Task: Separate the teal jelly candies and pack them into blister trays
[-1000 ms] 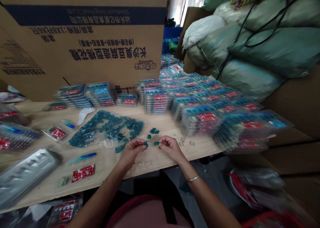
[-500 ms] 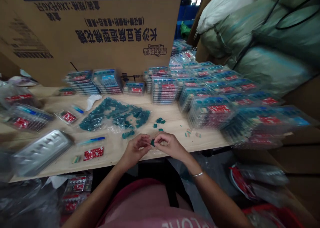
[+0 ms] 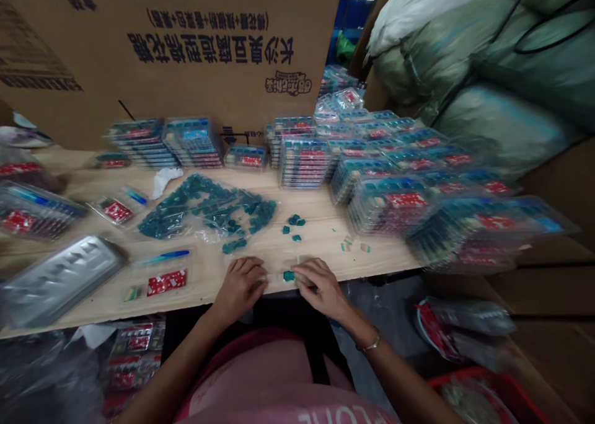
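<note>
Teal piece point(image 3: 289, 276) sits against my right hand's point(image 3: 323, 291) fingertips at the worktop's point(image 3: 204, 287) near edge; I cannot tell if they grip it. Left hand point(image 3: 239, 289), loosely curled, holds nothing I can see.

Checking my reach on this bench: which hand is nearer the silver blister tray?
Left: the left hand sits right of the silver blister tray; the right hand sits farther right.

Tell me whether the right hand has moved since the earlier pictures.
Yes: the right hand has drawn back toward the person, farther from the loose teal pieces.
</note>
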{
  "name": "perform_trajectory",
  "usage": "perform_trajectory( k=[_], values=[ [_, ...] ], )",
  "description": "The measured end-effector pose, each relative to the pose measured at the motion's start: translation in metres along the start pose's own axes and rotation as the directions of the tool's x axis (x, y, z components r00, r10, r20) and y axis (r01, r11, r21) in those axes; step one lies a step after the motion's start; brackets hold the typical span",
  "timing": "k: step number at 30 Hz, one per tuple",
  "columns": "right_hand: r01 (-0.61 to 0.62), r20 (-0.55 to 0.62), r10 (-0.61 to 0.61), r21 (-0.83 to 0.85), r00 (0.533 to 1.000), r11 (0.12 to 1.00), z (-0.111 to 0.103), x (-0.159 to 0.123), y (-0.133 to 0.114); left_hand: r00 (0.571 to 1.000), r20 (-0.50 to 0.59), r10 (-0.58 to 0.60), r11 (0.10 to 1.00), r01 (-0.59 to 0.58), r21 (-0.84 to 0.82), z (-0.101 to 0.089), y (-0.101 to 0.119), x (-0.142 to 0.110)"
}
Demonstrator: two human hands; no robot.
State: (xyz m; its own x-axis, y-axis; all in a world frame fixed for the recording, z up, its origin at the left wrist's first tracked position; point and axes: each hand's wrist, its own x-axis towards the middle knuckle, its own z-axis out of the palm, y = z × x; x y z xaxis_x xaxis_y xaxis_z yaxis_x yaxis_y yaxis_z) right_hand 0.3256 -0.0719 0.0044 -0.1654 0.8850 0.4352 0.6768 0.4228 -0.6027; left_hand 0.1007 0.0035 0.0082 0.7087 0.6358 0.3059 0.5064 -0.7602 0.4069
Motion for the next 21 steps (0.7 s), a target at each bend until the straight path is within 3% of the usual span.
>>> perform_trajectory(
  k=[6,10,13,18,21],
  values=[
    [0.106,0.094,-0.099,-0.075,0.991,0.991,0.0,0.013,-0.008,1.0,-0.009,0.0,1.0,0.0,0.012,0.002,-0.002,-0.001],
    [0.087,0.013,-0.087,-0.056,0.996,0.995,0.002,0.007,-0.003,1.0,-0.01,0.005,1.0,-0.005,0.007,0.002,-0.002,-0.001],
    [0.102,0.029,-0.102,0.003,0.994,0.995,-0.002,0.01,0.004,1.0,-0.013,0.015,1.0,-0.015,-0.004,0.002,-0.004,-0.001],
    [0.003,-0.084,-0.004,-0.014,0.996,1.0,-0.008,0.048,0.035,1.0,-0.01,0.015,1.0,-0.015,-0.006,0.001,-0.004,0.001],
    [-0.087,-0.071,0.084,-0.038,0.994,0.995,-0.006,0.065,0.053,1.0,-0.014,0.013,1.0,-0.013,-0.004,0.0,-0.003,0.001]
  ],
)
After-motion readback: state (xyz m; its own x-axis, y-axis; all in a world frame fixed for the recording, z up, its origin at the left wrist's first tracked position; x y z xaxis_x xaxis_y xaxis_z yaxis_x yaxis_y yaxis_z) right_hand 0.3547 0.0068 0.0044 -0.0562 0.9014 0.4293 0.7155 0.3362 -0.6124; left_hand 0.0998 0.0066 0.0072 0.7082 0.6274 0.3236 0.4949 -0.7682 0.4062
